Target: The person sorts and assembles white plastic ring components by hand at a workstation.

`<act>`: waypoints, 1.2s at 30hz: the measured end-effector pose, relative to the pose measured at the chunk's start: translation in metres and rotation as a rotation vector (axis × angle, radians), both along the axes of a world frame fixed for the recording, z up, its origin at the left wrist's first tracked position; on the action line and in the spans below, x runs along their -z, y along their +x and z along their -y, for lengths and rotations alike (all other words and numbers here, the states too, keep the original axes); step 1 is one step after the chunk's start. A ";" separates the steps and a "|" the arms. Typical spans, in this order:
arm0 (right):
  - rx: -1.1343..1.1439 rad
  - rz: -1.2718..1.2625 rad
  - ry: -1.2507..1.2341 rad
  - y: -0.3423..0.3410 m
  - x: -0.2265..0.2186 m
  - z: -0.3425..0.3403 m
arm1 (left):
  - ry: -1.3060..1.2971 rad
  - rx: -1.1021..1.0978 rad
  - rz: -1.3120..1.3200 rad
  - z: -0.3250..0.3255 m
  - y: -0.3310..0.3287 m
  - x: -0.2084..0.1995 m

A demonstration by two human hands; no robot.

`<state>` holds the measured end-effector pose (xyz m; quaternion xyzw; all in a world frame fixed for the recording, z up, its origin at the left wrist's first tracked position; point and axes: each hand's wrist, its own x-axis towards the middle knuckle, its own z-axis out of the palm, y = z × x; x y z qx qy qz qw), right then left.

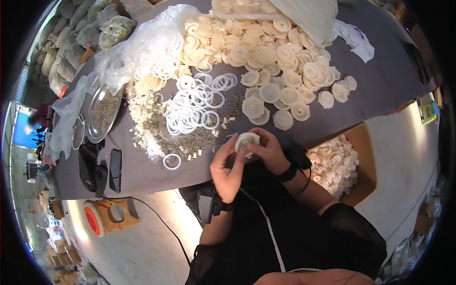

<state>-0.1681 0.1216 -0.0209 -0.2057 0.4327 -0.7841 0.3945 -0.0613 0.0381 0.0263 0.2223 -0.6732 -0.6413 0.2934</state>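
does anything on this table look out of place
One white ring lies nearer the front edge of the table, apart from the ring pile. It looks like a stray, though perhaps set aside.

Between my left hand [227, 171] and right hand [273, 154] I hold a disc [242, 139]: off-white plastic, smooth. Loose discs [270, 93]: cream plastic, low sheen. Rings [176, 119]: white plastic, smooth, glossier. Tabletop [142, 184]: covered in matt grey cloth, lightly creased. Bag [161, 23]: clear plastic film, wrinkled, glossy. Tray [95, 138]: bright polished metal; grains inside look rough. Phone [115, 170]: dark, glossy face. Box [369, 164]: matt brown cardboard. My sleeve [357, 232]: sheer black cloth.
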 end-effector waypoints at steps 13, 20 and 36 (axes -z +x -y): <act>0.005 0.130 0.013 -0.031 -0.007 -0.024 | -0.818 -0.411 0.306 0.237 -0.119 -0.025; -0.180 0.168 0.003 -0.058 0.002 -0.042 | -1.061 -0.326 0.401 0.301 -0.186 -0.057; -0.304 0.144 -0.001 -0.071 -0.001 -0.042 | -1.308 0.563 1.003 0.353 -0.389 0.000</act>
